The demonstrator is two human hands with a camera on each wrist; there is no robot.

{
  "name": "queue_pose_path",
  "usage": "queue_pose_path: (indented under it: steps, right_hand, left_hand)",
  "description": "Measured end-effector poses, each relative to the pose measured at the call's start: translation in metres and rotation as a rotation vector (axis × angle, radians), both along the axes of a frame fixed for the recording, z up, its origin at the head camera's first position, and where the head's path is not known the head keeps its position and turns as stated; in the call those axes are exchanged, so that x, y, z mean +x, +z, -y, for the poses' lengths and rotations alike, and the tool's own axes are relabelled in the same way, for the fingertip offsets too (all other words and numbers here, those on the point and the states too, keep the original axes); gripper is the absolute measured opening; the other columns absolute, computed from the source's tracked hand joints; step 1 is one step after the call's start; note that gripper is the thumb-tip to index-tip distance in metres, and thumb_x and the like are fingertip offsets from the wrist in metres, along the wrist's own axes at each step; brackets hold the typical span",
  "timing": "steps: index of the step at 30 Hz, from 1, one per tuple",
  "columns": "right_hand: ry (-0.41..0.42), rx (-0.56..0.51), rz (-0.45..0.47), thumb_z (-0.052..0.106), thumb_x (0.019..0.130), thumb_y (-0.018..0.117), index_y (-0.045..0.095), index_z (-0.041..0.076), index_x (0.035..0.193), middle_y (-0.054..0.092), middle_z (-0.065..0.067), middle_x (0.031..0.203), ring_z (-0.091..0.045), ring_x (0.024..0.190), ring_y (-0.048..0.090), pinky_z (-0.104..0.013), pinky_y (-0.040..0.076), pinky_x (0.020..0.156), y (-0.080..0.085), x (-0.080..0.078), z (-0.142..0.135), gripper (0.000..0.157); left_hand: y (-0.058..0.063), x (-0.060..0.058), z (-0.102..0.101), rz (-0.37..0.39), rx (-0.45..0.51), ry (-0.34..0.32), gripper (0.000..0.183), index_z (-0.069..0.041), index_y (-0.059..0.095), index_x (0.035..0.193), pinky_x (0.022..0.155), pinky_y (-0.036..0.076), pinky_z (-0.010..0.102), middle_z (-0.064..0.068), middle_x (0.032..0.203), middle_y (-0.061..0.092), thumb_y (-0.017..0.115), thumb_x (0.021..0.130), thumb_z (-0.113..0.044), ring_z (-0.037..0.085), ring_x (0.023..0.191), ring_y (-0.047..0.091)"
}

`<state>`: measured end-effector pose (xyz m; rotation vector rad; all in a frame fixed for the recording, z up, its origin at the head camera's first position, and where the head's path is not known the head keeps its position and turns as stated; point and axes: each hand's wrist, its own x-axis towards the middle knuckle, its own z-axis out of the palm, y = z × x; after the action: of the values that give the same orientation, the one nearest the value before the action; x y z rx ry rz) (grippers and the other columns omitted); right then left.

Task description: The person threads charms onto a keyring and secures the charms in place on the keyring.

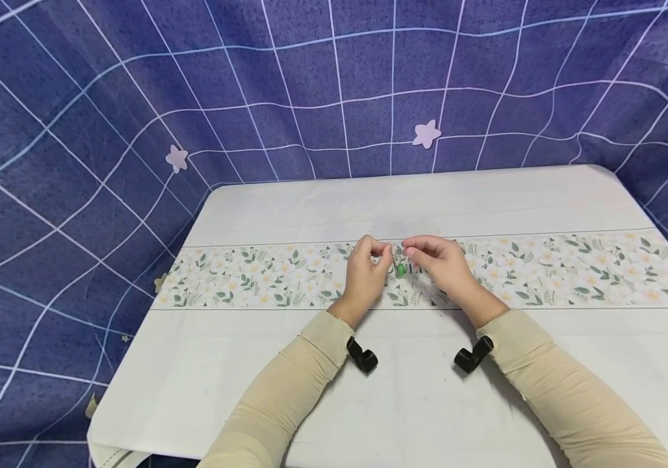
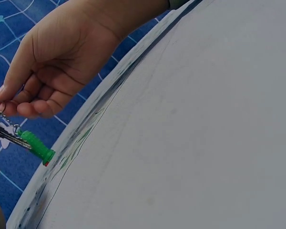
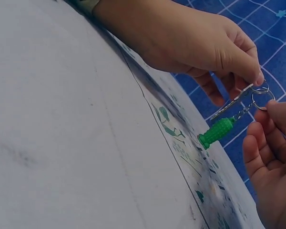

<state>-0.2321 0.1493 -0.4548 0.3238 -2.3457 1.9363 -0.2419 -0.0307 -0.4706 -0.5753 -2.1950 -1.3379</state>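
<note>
A key ring [image 3: 261, 89] is stretched between my two hands. My left hand [image 1: 366, 273] pinches one side of the ring between thumb and fingertip, its other fingers curled in. My right hand [image 1: 444, 265] pinches the opposite side by the head of a key [image 3: 231, 102], with its remaining fingers bent below. The key has a metal blade and in the left wrist view its head looks dark. From the ring a short chain [image 3: 242, 111] carries a green, knobbly, bottle-shaped charm [image 3: 216, 132], reddish at its lower end. It hangs over the table's floral strip.
The white tablecloth [image 1: 223, 383] covers a wide table, with a band of leaves and flowers [image 1: 275, 273] running across it under the hands. Blue checked curtain [image 1: 334, 78] hangs behind and at both sides. A black wrist mount [image 1: 362, 356] sits at each cuff.
</note>
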Motion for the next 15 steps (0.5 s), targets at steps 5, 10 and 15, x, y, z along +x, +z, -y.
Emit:
queue_pose_path:
  steps: [5,10,15]
  right_hand:
    - [0.044,0.013,0.04,0.016,0.1,0.066,0.07,-0.003,0.113,0.071,-0.015,0.101,-0.027,0.084,0.063,-0.029,0.055,0.075,0.0012,0.0003,-0.0005,0.023]
    - [0.095,0.01,0.071,0.015,0.102,0.062,0.067,-0.005,0.112,0.067,-0.023,0.107,-0.031,0.086,0.061,-0.034,0.053,0.079,0.0014,0.0019,-0.0009,0.023]
    - [0.117,0.014,0.061,0.013,0.102,0.061,0.065,-0.006,0.11,0.066,-0.022,0.104,-0.03,0.083,0.062,-0.031,0.053,0.078,-0.0008,0.0011,-0.0007,0.02]
  left_hand:
    - [-0.0001,0.0006,0.0002,-0.005,0.008,-0.012,0.01,-0.005,0.057,0.09,0.079,0.054,0.029,0.01,0.097,0.066,0.063,0.098,-0.005,0.022,0.086,0.063]
    - [-0.0005,0.0007,-0.0002,-0.007,0.021,-0.012,0.01,-0.005,0.057,0.089,0.08,0.054,0.029,0.01,0.097,0.066,0.063,0.097,-0.004,0.023,0.086,0.063]
    - [-0.0006,0.0002,-0.0006,-0.002,0.016,-0.008,0.009,-0.005,0.057,0.09,0.08,0.054,0.028,0.01,0.096,0.066,0.063,0.097,-0.004,0.022,0.086,0.063]
